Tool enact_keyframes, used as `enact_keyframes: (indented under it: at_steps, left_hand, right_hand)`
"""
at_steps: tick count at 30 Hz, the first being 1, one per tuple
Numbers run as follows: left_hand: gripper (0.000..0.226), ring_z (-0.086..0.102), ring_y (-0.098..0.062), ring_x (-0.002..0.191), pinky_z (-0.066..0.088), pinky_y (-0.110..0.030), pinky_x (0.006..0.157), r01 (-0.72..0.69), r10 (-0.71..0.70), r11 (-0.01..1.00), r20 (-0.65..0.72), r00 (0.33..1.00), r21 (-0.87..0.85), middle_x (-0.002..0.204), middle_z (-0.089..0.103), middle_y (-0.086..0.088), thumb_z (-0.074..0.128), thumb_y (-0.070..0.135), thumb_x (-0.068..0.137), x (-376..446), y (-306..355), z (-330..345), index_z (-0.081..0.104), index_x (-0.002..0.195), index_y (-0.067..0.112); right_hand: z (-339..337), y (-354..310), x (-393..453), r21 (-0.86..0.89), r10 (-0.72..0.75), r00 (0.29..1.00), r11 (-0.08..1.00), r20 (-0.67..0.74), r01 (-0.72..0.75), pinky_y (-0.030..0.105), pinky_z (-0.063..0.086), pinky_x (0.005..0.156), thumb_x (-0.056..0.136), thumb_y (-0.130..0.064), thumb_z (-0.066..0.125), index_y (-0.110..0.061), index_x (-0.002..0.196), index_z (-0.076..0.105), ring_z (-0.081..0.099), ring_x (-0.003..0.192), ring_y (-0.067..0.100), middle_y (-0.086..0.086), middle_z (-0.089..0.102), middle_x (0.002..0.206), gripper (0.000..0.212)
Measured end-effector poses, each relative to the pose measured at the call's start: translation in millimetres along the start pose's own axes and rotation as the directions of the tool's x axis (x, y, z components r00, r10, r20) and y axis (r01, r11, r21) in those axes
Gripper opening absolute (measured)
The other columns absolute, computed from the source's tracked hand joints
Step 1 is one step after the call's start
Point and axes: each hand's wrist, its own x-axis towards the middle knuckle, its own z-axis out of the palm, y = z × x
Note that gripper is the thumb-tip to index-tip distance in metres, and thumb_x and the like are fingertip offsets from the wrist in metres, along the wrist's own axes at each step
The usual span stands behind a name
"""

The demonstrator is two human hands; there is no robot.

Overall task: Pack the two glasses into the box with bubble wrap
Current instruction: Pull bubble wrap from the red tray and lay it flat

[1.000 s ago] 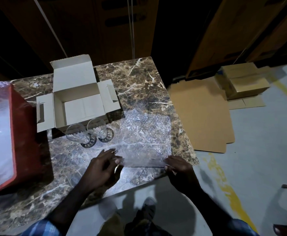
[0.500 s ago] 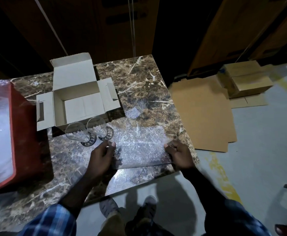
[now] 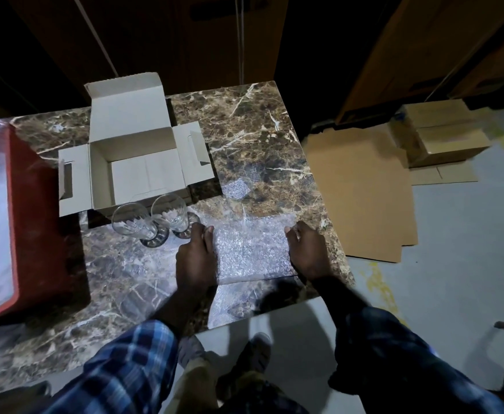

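From the head view, looking down over the person's arms, a brown marble table (image 3: 253, 138) fills the middle; on it lies a sheet of bubble wrap (image 3: 250, 249), folded over on itself near the front edge, with a thinner layer spreading out past the fold toward the back. The left hand (image 3: 195, 258) lies on the sheet's left edge, fingers stretched forward and pressing down flat, the fingertips close to the foot of the nearer glass; the right hand (image 3: 307, 251) rests on the sheet's right edge, its fingers bent over the edge, though whether they pinch the wrap or only press it I cannot tell. Two glasses stand just behind and left of the wrap, touching or nearly so: the left glass (image 3: 134, 224) and the right glass (image 3: 170, 215), both upright on dark round feet, both right in front of the box. The box (image 3: 137, 162) sits open, flaps spread left, right and back, nothing inside it. At the far left a red crate (image 3: 35, 222) holds more pale plastic; off the table's right side, flat cardboard (image 3: 361, 192) lies on the grey floor, with closed cartons (image 3: 442, 132) stacked behind it.
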Motion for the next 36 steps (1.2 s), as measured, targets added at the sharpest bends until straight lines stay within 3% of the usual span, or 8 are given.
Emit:
enact_keyframes:
  at_steps: [5,11,17,20,22,25,30,36]
  left_hand:
    - [0.028,0.059,-0.041,0.062,0.033,-0.035,0.056,-0.016,0.014,0.997,0.038,0.999,0.069,0.059,0.051,-0.010,0.041,0.032,0.107,1.5,10.1,-1.8,0.049,0.110,0.006]
    - [0.030,0.057,-0.038,0.059,0.033,-0.035,0.055,-0.011,0.000,0.990,0.076,0.997,0.143,0.053,0.032,0.007,0.036,0.033,0.108,2.3,11.5,-2.4,0.045,0.114,0.005]
    - [0.026,0.062,-0.041,0.058,0.034,-0.033,0.052,-0.088,0.086,0.987,0.019,0.996,0.136,0.061,0.057,-0.015,0.045,0.033,0.105,2.2,7.0,2.9,0.042,0.117,0.009]
    - [0.031,0.065,-0.041,0.066,0.048,-0.037,0.054,-0.105,0.105,0.987,0.013,0.994,0.119,0.084,0.070,-0.019,0.050,0.035,0.102,-4.0,2.8,-0.2,0.040,0.125,0.017]
    - [0.036,0.066,-0.038,0.073,0.052,-0.040,0.058,-0.131,0.138,0.982,-0.044,0.989,0.137,0.099,0.068,-0.016,0.049,0.034,0.099,-14.9,4.0,-9.8,0.048,0.126,0.011]
    - [0.029,0.060,-0.037,0.096,0.050,-0.043,0.075,-0.276,0.316,0.926,-0.131,0.940,0.257,0.111,0.060,-0.018,0.049,0.024,0.098,-38.7,8.6,-21.6,0.058,0.115,0.002]
    - [0.043,0.034,-0.029,0.145,0.028,-0.044,0.117,-0.428,0.412,0.882,0.118,0.903,0.197,0.152,0.044,-0.016,0.035,0.023,0.104,-46.2,15.9,1.6,0.052,0.139,0.004]
    - [0.057,0.006,-0.022,0.154,0.007,-0.042,0.125,-0.516,0.382,0.810,0.418,0.825,0.279,0.166,0.012,-0.009,0.017,0.033,0.107,-20.1,-16.0,30.8,0.021,0.158,0.008]
  right_hand:
    - [2.7,-4.3,4.4,-0.109,0.046,0.999,0.993,-0.007,-0.047,0.033,0.027,0.061,0.106,-0.031,0.044,-0.004,0.112,0.056,0.060,0.078,0.035,0.020,0.067,0.089,0.030]
    - [1.9,-13.4,4.6,-0.123,0.084,0.996,0.989,0.011,-0.082,0.031,0.030,0.063,0.108,-0.030,0.039,-0.009,0.129,0.050,0.062,0.086,0.032,0.019,0.068,0.104,0.032]
    - [0.5,-15.1,3.0,-0.187,0.099,0.995,0.978,0.009,-0.096,0.032,0.033,0.067,0.105,-0.037,0.046,-0.008,0.125,0.048,0.063,0.096,0.040,0.023,0.066,0.106,0.035]
    - [2.2,-14.5,-0.9,-0.222,0.149,0.988,0.963,-0.036,-0.153,0.037,0.039,0.071,0.102,-0.042,0.049,-0.011,0.132,0.042,0.063,0.101,0.041,0.023,0.064,0.111,0.044]
    - [5.1,-12.8,-7.1,-0.285,0.086,0.988,0.951,-0.128,-0.120,0.041,0.045,0.077,0.100,-0.041,0.050,-0.010,0.134,0.043,0.060,0.105,0.038,0.019,0.061,0.118,0.046]
    - [20.6,-6.7,-21.3,-0.525,-0.269,0.908,0.849,-0.321,0.066,0.046,0.049,0.080,0.096,-0.029,0.058,-0.004,0.117,0.060,0.058,0.103,0.036,0.023,0.061,0.117,0.034]
    - [67.3,-2.5,-32.2,-0.435,-0.598,0.792,0.749,-0.121,0.499,0.050,0.036,0.111,0.096,-0.013,0.056,0.001,0.132,0.059,0.047,0.134,0.037,0.025,0.049,0.145,0.038]
    - [81.1,12.8,-26.9,-0.435,-0.533,0.840,0.734,0.107,0.521,0.050,0.028,0.118,0.106,-0.028,0.035,0.000,0.149,0.040,0.028,0.149,0.030,0.018,0.031,0.159,0.052]
